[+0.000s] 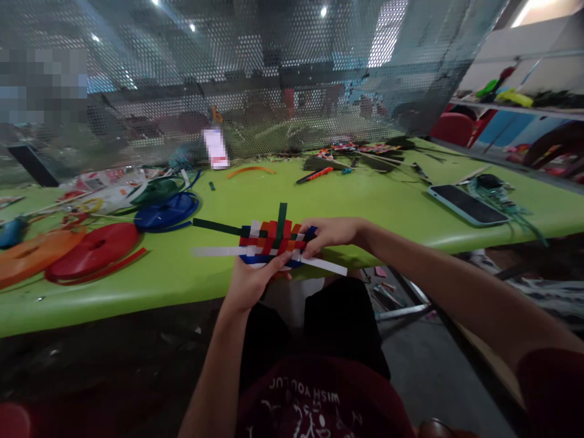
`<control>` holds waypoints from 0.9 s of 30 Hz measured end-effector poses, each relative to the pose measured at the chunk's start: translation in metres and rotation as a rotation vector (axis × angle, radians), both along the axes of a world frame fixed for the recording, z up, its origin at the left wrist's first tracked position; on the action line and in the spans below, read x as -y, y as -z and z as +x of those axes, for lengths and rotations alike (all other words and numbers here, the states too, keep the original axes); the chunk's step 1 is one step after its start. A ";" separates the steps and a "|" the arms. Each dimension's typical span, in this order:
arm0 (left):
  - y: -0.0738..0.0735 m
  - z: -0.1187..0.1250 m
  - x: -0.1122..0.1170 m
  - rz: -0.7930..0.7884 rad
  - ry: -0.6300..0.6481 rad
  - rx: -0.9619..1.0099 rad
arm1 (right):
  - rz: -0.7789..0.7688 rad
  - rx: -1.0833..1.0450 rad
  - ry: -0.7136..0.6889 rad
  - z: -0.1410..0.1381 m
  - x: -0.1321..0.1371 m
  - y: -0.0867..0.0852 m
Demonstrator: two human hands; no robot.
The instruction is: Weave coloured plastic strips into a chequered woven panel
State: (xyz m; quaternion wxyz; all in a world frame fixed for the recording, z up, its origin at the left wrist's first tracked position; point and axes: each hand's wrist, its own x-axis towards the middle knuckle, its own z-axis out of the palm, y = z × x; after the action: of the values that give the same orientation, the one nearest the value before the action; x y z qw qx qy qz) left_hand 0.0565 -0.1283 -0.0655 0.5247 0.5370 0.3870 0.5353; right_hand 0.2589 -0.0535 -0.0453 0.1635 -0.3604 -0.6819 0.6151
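Note:
A small woven piece of flat plastic strips [272, 238], in red, orange, white, blue and dark green, is held over the table's front edge. Loose ends stick out of it: a dark green strip [216, 226] and a white strip [216, 251] to the left, another white strip [326, 266] to the right, and a green one [282, 219] pointing away from me. My left hand [255, 277] grips the near left side, thumb on top. My right hand [329, 234] pinches the right end, its fingertips partly hidden by the strips.
Rolls of strip, orange [27, 258], red [95, 246] and blue [166, 211], lie left on the green table [365, 201]. A utility knife [314, 176] rests at the back. One phone [468, 205] lies at right; another [216, 149] leans against the perforated metal screen [274, 79].

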 end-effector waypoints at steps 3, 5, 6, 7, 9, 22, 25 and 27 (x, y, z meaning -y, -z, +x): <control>0.001 -0.001 -0.003 0.003 0.013 -0.017 | -0.024 -0.004 -0.045 0.000 -0.002 0.003; 0.002 -0.001 -0.004 0.012 0.022 -0.025 | -0.023 -0.006 -0.129 0.001 -0.006 0.003; 0.002 -0.001 -0.005 0.014 0.027 -0.028 | -0.015 -0.011 -0.172 0.001 -0.008 0.003; 0.003 0.000 -0.006 0.014 0.029 -0.030 | -0.002 -0.021 -0.202 0.001 -0.011 0.004; 0.004 0.000 -0.006 0.007 0.024 -0.029 | 0.016 -0.037 -0.240 0.000 -0.014 0.004; 0.005 0.003 -0.007 0.037 -0.008 -0.035 | -0.068 -0.200 -0.312 0.003 -0.020 0.012; 0.003 0.003 -0.008 0.035 -0.017 -0.023 | -0.111 -0.248 -0.330 0.004 -0.018 0.015; 0.004 0.003 -0.008 0.036 -0.015 -0.024 | -0.128 -0.251 -0.305 0.004 -0.015 0.016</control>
State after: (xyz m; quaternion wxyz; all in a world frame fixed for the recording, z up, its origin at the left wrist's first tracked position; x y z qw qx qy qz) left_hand 0.0594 -0.1205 -0.0690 0.5060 0.5498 0.3877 0.5398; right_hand 0.2628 -0.0384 -0.0615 0.1289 -0.1832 -0.6626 0.7147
